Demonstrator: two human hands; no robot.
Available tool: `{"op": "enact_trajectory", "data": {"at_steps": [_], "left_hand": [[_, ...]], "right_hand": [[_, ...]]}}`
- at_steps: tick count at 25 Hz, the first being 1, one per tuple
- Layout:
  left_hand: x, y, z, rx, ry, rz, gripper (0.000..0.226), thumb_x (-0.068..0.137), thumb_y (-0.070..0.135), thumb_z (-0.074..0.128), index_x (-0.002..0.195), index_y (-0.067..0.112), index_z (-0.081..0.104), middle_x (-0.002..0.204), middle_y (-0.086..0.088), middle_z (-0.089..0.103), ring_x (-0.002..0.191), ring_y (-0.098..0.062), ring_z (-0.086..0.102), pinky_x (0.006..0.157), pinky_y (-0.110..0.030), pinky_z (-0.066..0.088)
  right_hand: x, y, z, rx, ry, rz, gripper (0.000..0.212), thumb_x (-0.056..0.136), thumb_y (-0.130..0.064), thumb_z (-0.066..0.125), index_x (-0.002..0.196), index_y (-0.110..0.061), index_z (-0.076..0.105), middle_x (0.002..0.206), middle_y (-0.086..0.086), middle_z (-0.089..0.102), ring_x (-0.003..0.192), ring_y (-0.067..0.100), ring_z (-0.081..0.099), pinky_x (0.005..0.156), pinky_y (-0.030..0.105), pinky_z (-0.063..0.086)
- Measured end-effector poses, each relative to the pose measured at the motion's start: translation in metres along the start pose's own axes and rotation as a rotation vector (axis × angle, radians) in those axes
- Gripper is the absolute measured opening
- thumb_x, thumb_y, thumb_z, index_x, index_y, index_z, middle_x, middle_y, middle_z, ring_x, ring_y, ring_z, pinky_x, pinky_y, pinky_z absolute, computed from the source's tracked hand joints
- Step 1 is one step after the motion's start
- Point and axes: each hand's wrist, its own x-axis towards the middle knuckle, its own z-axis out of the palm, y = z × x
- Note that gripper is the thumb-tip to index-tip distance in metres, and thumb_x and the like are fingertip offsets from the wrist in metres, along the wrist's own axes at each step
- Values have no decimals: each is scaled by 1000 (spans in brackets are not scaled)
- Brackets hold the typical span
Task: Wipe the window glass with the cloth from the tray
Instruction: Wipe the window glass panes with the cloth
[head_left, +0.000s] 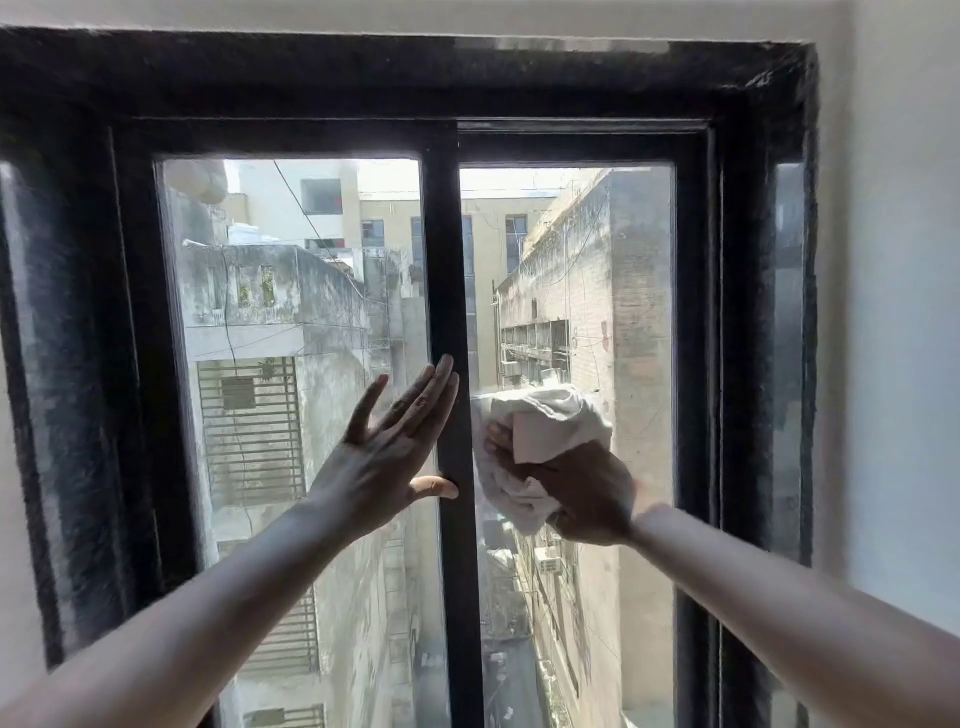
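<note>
Right hand (582, 493) closed around bunched white cloth (540, 431), pressing it to right window pane (639, 312), just beside black centre mullion (447, 260), about mid-height. Cloth wadded, folds spilling above and below fingers. Left hand (387, 457) spread flat, fingers extended, empty; fingertips and thumb at left edge of mullion, palm over left pane (291, 322). Both forearms reaching up from bottom corners. Grimy black outer frame (363, 78) around both panes. Weathered buildings (571, 291) visible through glass.
</note>
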Motion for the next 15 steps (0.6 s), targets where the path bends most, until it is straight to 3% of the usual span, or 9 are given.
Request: {"op": "enact_trajectory", "data": {"at_steps": [2,3,4,5,6,8,10,12,15], "left_hand": [[-1,1,1,7,-3,-17,130,86,83,60,178,7,11,190,-11,3,174,-23,14,135,-64,23],[-1,1,1,7,-3,-28,130,86,84,60,178,7,12,190,-11,4,173,-23,15,135,-64,24],[-1,1,0,4,-6,-35,130,85,84,61,178,7,12,189,-10,5,173,-23,15,134,-64,25],[-1,1,-2,-3,-22,-33,130,85,84,61,179,7,11,189,-10,4,174,-23,13,135,-63,24],[-1,1,-3,-15,-37,-26,130,86,84,60,179,8,9,189,-10,2,174,-23,11,135,-62,22],[0,1,-2,-18,-25,-32,131,86,84,59,179,8,8,189,-10,1,174,-23,9,137,-59,20],[0,1,-1,4,0,-42,131,85,83,63,178,6,12,189,-11,5,174,-23,15,135,-56,20],[1,1,-4,28,13,-44,131,84,83,65,178,6,15,189,-11,7,173,-23,19,133,-55,23],[2,0,-5,36,25,-31,127,87,85,58,178,7,17,189,-11,9,173,-22,20,131,-53,23]], "right_hand": [[3,24,3,132,195,361,78,92,-24,61,168,-16,47,160,14,65,148,35,62,125,51,53],[-2,16,8,131,272,572,81,95,-25,55,174,-11,39,176,18,48,163,38,45,138,54,33],[-13,0,21,25,282,567,86,96,-26,55,177,-10,30,185,17,29,172,38,28,143,53,17],[-29,-19,29,-50,145,366,93,95,-28,59,180,-15,24,189,13,21,174,37,23,143,53,17],[-48,-22,40,-106,-42,70,100,92,-30,65,181,-23,21,187,10,27,170,38,34,138,54,34],[-32,12,15,-131,-58,-155,109,84,-27,75,180,-35,24,167,10,61,138,39,71,106,51,67],[13,39,-12,157,250,311,103,86,-17,71,177,-32,26,157,15,67,135,42,72,110,57,64],[47,23,-27,131,367,563,100,93,-16,66,179,-17,17,179,21,39,166,45,39,135,64,33],[14,23,-12,-90,124,-23,106,86,-23,67,180,-22,19,180,9,40,161,33,44,129,54,43]]}}
